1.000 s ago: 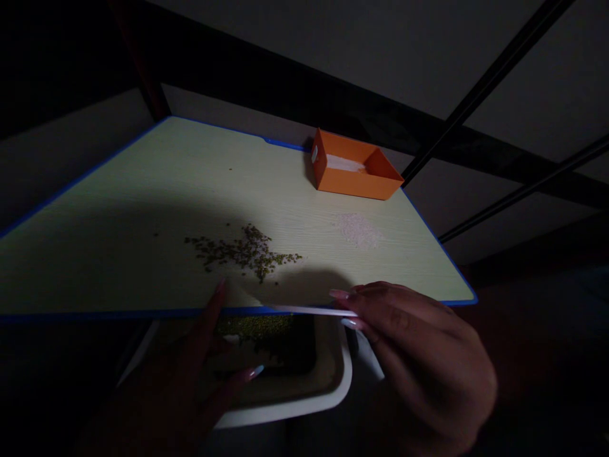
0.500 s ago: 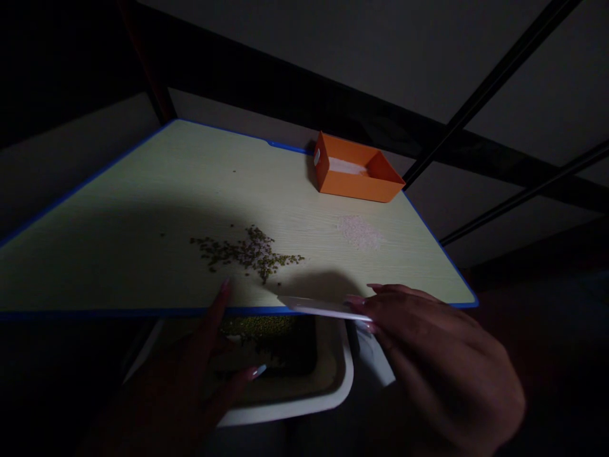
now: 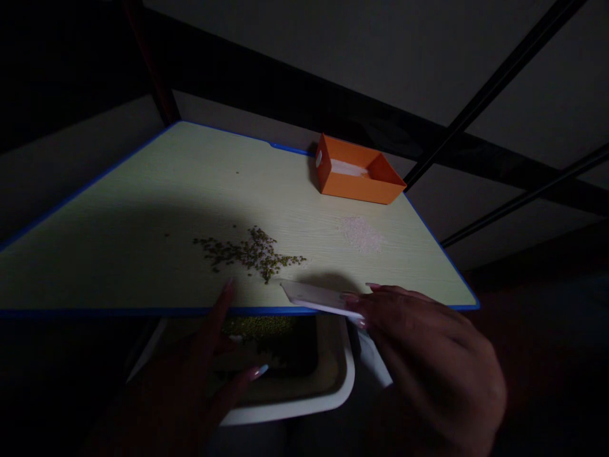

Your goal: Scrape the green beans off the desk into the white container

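My right hand (image 3: pixel 428 346) pinches a thin flat white piece (image 3: pixel 316 297), perhaps a card, over the table's near edge. Its free end points left, close to a scattered pile of small green beans (image 3: pixel 259 254). My left hand (image 3: pixel 209 355) is in deep shadow at the near edge, thumb and index finger spread apart with nothing between them. Below it is a white-rimmed tub (image 3: pixel 340 400) with more green beans (image 3: pixel 261 327) inside, partly hidden by the hand and the table. A patch of white grains (image 3: pixel 361 233) lies on the table to the right.
An orange open box (image 3: pixel 361 189) with something white inside stands at the far right of the pale, blue-edged table (image 3: pixel 143 171). Dark panelled surfaces (image 3: pixel 304 76) rise behind. Stray beans dot the tabletop. The scene is dim.
The white piece has tilted, showing more of its flat face, and its tip is slightly higher in view. My right hand shifted a little left. My left hand has barely moved.
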`<state>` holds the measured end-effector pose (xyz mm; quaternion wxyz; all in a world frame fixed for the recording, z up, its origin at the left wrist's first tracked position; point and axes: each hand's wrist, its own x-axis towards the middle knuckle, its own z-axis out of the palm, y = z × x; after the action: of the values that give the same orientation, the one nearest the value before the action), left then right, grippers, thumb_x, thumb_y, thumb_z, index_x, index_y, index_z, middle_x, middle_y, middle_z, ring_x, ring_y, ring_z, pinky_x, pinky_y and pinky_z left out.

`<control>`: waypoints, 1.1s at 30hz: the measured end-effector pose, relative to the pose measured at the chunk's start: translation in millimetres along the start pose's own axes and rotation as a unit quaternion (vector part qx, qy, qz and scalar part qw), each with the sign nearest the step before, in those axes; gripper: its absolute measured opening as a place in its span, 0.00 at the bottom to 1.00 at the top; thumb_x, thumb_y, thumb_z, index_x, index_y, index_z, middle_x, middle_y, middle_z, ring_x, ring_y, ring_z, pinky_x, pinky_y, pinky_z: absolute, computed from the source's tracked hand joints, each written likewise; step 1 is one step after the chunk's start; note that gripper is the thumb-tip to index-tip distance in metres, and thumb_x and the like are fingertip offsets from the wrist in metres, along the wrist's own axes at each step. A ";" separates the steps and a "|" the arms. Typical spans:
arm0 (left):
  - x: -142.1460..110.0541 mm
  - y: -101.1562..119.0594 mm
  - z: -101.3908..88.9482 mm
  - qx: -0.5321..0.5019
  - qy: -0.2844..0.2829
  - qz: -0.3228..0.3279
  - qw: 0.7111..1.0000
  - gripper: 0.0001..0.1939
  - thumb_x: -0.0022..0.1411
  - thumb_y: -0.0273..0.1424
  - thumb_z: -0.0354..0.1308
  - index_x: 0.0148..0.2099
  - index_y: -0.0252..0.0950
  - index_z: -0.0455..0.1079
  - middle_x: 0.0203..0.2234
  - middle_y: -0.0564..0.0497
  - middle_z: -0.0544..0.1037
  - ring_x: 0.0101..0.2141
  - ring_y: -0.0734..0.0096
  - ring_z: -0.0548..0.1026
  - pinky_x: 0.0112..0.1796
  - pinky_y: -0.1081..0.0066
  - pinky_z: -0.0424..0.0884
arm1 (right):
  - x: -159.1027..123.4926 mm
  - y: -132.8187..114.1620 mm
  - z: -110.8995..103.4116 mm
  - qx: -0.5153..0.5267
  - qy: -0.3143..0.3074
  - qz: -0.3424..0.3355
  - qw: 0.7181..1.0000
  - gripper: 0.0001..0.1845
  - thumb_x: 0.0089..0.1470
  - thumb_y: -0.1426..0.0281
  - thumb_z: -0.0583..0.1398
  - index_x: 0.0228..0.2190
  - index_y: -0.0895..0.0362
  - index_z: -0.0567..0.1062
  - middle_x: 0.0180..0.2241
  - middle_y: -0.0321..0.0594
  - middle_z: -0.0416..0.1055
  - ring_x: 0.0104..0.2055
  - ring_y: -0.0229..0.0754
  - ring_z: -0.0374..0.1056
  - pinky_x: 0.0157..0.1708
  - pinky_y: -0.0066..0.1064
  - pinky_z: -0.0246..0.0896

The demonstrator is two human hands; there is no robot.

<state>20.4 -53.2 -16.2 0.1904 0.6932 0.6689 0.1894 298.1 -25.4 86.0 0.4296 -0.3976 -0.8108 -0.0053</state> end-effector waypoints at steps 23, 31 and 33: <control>-2.5 0.5 1.2 0.053 0.005 0.031 0.998 0.46 0.70 0.46 0.51 0.78 0.52 0.27 0.43 0.53 0.86 0.38 0.58 0.85 0.33 0.67 0.79 | 26.3 -6.6 -9.9 -0.012 -0.100 -0.095 0.990 0.09 0.62 0.78 0.62 0.41 0.56 0.81 0.41 0.38 0.86 0.41 0.41 0.84 0.49 0.30 0.81; -4.2 -2.9 4.2 0.057 0.016 0.022 0.998 0.45 0.69 0.48 0.51 0.78 0.52 0.29 0.42 0.53 0.86 0.39 0.59 0.85 0.32 0.67 0.80 | 17.9 -9.7 -7.2 -0.081 -0.092 -0.067 0.990 0.10 0.69 0.73 0.57 0.45 0.55 0.80 0.43 0.38 0.86 0.44 0.44 0.84 0.46 0.35 0.82; -4.1 -3.4 5.6 0.048 0.025 0.027 0.998 0.45 0.69 0.50 0.50 0.78 0.51 0.30 0.43 0.52 0.86 0.39 0.57 0.85 0.32 0.66 0.80 | 13.2 -8.3 -4.3 -0.090 -0.074 -0.052 0.992 0.11 0.69 0.74 0.57 0.45 0.55 0.79 0.41 0.38 0.86 0.43 0.44 0.84 0.45 0.37 0.82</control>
<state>20.3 -57.3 -22.8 0.1351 0.7142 0.6629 0.1793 291.6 -24.2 100.7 0.3297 -0.3912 -0.8563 -0.0711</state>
